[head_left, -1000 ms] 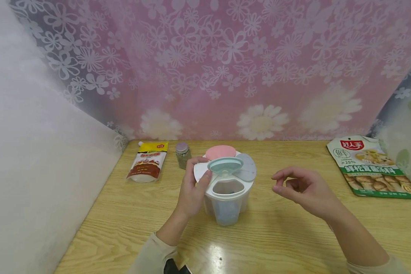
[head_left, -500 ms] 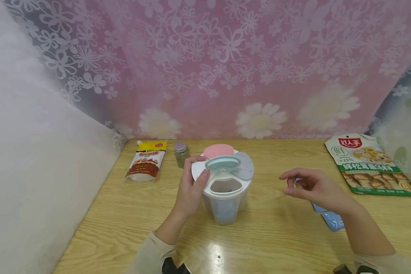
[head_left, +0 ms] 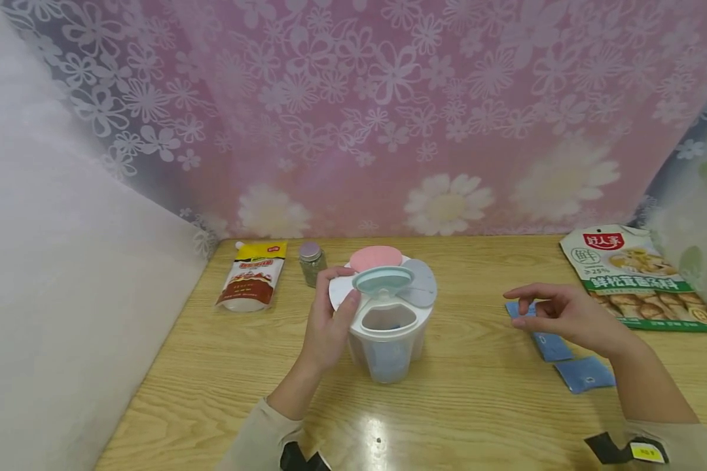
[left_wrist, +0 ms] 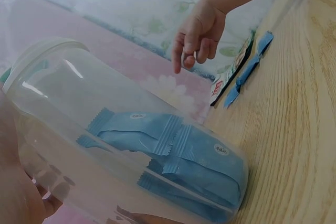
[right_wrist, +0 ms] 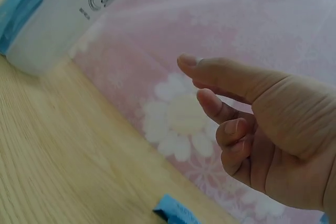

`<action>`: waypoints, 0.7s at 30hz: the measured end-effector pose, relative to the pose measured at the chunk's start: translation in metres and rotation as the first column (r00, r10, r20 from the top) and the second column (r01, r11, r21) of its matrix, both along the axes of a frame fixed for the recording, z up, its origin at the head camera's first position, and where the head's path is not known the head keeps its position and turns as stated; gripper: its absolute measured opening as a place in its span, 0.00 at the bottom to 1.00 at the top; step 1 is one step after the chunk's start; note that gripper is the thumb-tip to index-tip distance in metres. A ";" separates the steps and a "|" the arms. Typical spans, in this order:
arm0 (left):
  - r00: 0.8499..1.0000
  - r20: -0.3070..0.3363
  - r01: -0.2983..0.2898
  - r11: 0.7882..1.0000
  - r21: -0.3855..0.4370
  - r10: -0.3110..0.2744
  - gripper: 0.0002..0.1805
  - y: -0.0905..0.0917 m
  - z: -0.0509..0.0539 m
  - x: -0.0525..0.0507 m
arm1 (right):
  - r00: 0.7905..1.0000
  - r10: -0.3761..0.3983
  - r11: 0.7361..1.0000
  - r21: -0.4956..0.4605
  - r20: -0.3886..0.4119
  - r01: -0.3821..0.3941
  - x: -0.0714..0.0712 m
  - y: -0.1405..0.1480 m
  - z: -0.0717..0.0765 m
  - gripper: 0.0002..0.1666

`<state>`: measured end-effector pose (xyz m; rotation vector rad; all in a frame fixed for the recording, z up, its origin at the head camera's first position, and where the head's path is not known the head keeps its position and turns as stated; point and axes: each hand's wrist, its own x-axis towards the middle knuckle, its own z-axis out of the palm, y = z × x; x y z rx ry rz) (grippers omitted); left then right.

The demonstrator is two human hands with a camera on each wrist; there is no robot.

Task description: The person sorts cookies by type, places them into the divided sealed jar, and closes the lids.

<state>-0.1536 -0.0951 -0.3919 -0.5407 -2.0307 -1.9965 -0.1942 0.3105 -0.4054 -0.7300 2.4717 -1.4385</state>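
A clear storage container [head_left: 356, 353] with a white top stands on the table in the head view. Its teal flap [head_left: 383, 280] is raised over an opening, while the pink flap [head_left: 376, 258] and grey flap [head_left: 419, 284] lie down. My left hand [head_left: 328, 327] grips the container's left side, thumb on the top. Several blue sachets [left_wrist: 207, 166] show through its wall in the left wrist view. My right hand [head_left: 574, 320] hovers with loosely bent fingers, holding nothing, near blue sachets [head_left: 552, 347] on the table. One more sachet [head_left: 586, 374] lies closer to me.
A yellow, white and brown spouted pouch [head_left: 251, 278] lies at the back left. Beside it stands a small jar [head_left: 312, 267] with a purple lid. A large mushroom-printed packet [head_left: 642, 278] lies at the back right. A pink floral curtain [head_left: 353, 131] hangs behind the table.
My right hand has moved right, away from the container and over the blue sachets, which have come into sight beneath it. My left hand keeps its grip on the container.
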 end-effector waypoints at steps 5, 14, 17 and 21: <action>1.000 0.005 -0.009 1.000 -0.001 0.009 0.18 0.001 0.000 0.000 | 0.998 -0.055 0.996 0.073 0.011 0.054 -0.008 0.011 -0.013 0.25; 1.000 0.020 -0.018 1.000 -0.003 0.019 0.18 0.001 0.000 0.001 | 0.994 -0.111 0.991 0.083 0.016 0.109 -0.023 0.029 -0.047 0.28; 1.000 0.022 -0.013 1.000 0.000 0.013 0.18 0.001 0.000 0.001 | 0.990 -0.138 0.987 0.086 0.028 0.135 -0.025 0.031 -0.053 0.30; 1.000 0.020 -0.009 1.000 -0.001 0.010 0.18 0.001 0.001 0.000 | 0.980 -0.195 0.976 0.110 0.050 0.188 -0.027 0.033 -0.057 0.34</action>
